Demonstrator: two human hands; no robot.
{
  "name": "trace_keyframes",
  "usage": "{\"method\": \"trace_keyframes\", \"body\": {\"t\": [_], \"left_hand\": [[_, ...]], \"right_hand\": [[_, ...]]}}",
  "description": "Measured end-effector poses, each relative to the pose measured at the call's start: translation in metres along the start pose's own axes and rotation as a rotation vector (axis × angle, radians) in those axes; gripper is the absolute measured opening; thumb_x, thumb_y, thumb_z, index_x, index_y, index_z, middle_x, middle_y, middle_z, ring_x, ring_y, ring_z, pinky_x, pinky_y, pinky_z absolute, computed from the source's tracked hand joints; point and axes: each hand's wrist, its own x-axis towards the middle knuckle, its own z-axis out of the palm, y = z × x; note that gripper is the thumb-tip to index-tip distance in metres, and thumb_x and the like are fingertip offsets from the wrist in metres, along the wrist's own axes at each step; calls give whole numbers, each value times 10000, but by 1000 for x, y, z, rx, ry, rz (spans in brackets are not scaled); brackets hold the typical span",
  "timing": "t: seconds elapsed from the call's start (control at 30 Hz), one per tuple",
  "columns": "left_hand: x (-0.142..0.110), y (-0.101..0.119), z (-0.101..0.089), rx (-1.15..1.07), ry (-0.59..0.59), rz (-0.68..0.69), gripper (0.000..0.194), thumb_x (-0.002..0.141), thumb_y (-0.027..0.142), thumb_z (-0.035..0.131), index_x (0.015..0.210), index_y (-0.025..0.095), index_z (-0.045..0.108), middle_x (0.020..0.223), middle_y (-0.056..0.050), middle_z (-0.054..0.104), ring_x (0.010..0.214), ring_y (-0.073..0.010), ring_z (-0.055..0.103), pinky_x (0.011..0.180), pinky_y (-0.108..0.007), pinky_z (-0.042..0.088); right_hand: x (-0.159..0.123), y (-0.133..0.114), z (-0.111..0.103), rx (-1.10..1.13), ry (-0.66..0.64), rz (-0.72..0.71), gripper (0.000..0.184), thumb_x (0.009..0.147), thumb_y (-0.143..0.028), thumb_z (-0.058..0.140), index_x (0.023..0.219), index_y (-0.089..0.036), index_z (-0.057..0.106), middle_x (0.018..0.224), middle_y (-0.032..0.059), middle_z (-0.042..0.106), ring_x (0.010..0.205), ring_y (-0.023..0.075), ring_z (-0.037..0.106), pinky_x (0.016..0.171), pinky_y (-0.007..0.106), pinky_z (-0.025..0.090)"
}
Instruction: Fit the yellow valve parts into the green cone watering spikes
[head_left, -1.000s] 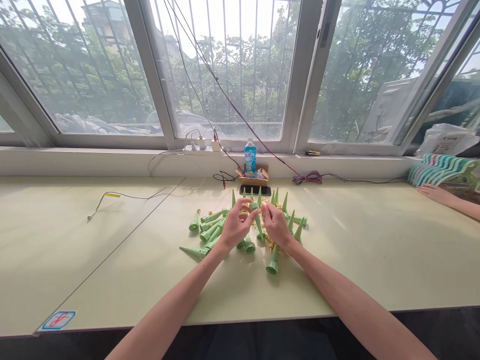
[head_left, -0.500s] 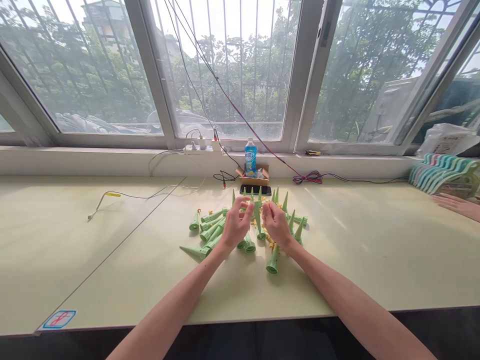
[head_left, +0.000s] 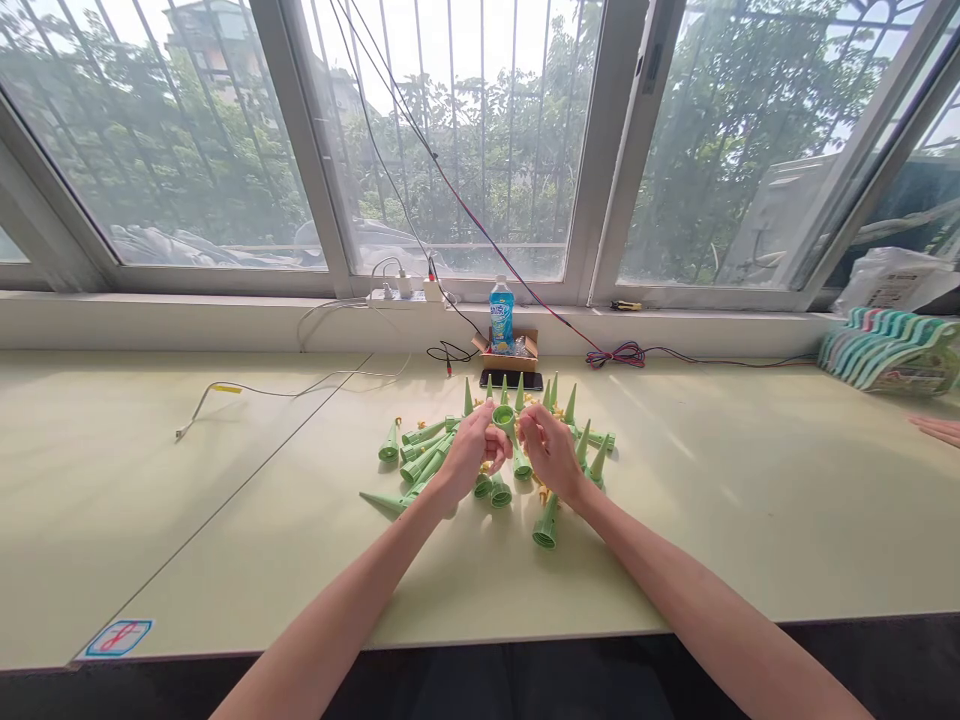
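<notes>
My left hand [head_left: 474,450] is closed on a green plastic plant watering spike [head_left: 503,414], its round open end tilted toward me. Close by on the right is my right hand [head_left: 550,445], its fingers pinched together; whatever they hold is hidden or too small to make out. Around and under both hands lie several similar green spikes [head_left: 425,462], some on their sides and others standing point up. Small yellow pieces [head_left: 543,494] are scattered among them, partly covered by my right hand. One spike [head_left: 545,526] lies nearer the front edge with its open end toward me.
Behind the spikes are a dark phone [head_left: 511,381], a small cardboard box [head_left: 517,357] and a blue bottle [head_left: 501,318]. Cables [head_left: 616,354] run along the back. Green hangers [head_left: 889,350] stand at right, near another person's hand [head_left: 937,429].
The spike in my left hand has turned, so its open end now faces me. My left fingers have curled in. The other person's hand at right has drawn back toward the frame edge.
</notes>
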Motion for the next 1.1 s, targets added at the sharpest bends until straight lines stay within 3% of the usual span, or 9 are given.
{"method": "trace_keyframes", "body": {"t": [0.2,0.57,0.9,1.1], "left_hand": [[0,1,0,19,-23,-1,434,866,584,483,968,167,542,503,24,552,337,-88,407,379,-213,310],[0,-3,-5,65,-12,42,385,850,561,532,944,187,540,629,4,611,392,-86,476,391,-203,339],[-4,3,-1,225,107,131,380,847,531,587,1043,208,548,522,82,443,349,-75,444,371,-189,308],[-6,2,1,312,118,239,359,864,509,575,1065,217,523,628,66,506,388,-55,458,372,-175,350]], "right_hand": [[0,2,0,5,-39,-5,309,995,-431,362,808,-211,473,682,-13,498,538,103,426,530,246,375],[3,4,0,16,-42,12,283,990,-407,389,802,-213,472,674,-9,536,540,108,450,539,243,388],[3,2,-1,-12,-28,53,319,984,-424,398,746,-215,435,600,-35,452,515,112,398,522,248,328],[4,4,-1,-63,-9,61,320,981,-406,410,724,-214,422,565,-54,382,509,109,337,515,246,290]]}}
